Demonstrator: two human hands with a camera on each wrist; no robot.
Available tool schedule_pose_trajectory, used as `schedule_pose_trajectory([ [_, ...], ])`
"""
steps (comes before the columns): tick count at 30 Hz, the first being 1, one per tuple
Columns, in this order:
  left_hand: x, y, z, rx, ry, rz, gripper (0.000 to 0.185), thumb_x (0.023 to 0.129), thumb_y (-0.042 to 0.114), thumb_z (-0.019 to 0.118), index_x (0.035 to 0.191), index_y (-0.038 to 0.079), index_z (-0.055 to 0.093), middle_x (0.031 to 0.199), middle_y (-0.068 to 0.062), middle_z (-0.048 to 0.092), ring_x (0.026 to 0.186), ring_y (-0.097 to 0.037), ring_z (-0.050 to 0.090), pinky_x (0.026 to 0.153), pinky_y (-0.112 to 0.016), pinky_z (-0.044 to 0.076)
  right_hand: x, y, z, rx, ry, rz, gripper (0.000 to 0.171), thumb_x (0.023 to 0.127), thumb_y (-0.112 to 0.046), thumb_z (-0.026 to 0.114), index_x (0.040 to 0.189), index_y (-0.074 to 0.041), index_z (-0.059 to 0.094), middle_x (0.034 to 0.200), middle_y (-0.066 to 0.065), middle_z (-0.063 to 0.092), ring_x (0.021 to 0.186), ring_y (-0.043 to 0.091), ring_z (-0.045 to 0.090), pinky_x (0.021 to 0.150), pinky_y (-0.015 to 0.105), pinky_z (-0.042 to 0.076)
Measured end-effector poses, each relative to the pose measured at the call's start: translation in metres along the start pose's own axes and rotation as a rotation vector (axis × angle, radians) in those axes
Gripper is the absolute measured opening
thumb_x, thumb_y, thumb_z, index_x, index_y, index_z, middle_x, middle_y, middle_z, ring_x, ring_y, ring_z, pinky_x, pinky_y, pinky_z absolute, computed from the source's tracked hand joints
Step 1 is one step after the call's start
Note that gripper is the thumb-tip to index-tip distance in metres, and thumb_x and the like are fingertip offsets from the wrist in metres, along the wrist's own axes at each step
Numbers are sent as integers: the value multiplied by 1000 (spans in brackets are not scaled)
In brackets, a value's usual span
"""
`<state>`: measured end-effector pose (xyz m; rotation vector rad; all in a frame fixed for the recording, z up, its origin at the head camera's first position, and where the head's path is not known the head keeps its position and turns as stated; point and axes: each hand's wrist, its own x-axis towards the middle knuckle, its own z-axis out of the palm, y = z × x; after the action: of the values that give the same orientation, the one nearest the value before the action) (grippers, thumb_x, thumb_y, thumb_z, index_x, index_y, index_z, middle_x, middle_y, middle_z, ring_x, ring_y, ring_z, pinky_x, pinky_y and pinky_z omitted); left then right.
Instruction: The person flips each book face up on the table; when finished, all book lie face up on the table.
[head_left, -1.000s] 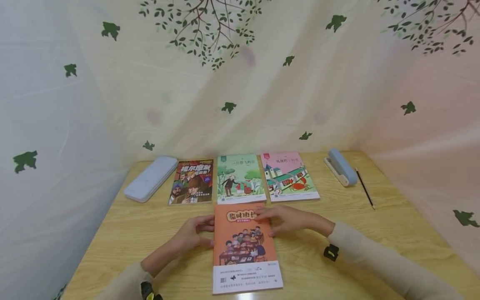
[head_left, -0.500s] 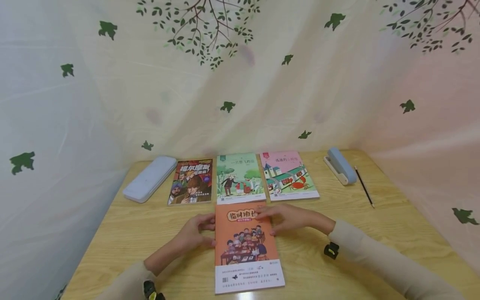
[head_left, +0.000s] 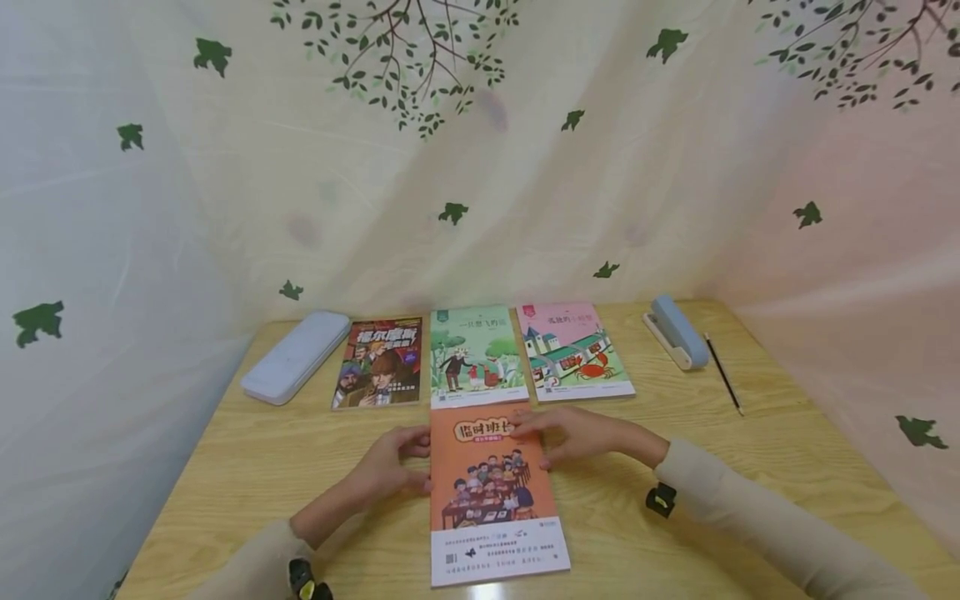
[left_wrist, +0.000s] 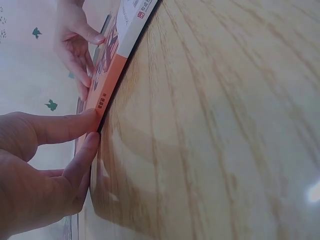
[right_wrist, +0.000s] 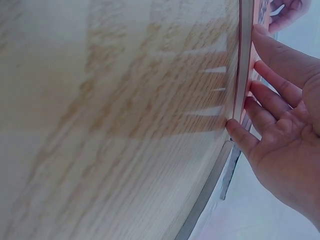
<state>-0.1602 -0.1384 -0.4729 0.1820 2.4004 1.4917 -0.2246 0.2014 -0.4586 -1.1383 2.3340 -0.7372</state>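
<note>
An orange book with a white lower band lies flat on the wooden table, its cover showing children at desks. My left hand is at its left side; in the left wrist view the thumb and index fingertips touch the orange spine. On the other side, my right hand has fingers reaching over the upper right of the cover and the thumb at the right edge. The right wrist view shows its fingers spread along the page edge. Neither hand's fingers wrap around the book.
Behind the orange book, a row holds a dark comic-style book, a green book and a pink book. A pale pencil case lies far left. A blue stapler and a pencil lie far right, before a curtain.
The orange book has shifted very slightly right relative to the row behind it, with both hands staying at its sides. The head view has moved a little.
</note>
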Motion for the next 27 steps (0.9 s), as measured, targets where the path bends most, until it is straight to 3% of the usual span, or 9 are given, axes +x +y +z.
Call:
schedule_pose_trajectory([
  [8,1,-2,1,-5,-8,8,83,71,-3,88,145,-4,50,129,-15,64,118,-29,64,104,-44,55,-2,-1,-1,9,5,7,56,90,-18,77,143,-15,60,160,7,45,150,35,37,123,56,30],
  [18,1,0,1,-18,-28,-43,82,73,0,89,146,1,51,126,-9,65,112,-22,64,100,-41,58,-4,-2,0,55,-1,24,55,90,-17,77,142,-14,61,160,8,44,151,35,36,123,59,27],
  [22,5,0,-7,1,-99,-26,77,78,6,87,146,0,51,123,-9,65,108,-21,63,97,-38,59,-2,-5,-5,45,-14,26,54,92,-19,75,143,-15,60,156,7,50,147,34,42,122,59,32],
  [27,19,6,-33,43,-207,7,60,92,16,76,144,-1,52,118,-14,62,103,-21,62,85,-36,62,6,-14,-22,8,54,-7,54,94,-22,74,145,-11,58,147,8,60,140,34,52,115,59,42],
])
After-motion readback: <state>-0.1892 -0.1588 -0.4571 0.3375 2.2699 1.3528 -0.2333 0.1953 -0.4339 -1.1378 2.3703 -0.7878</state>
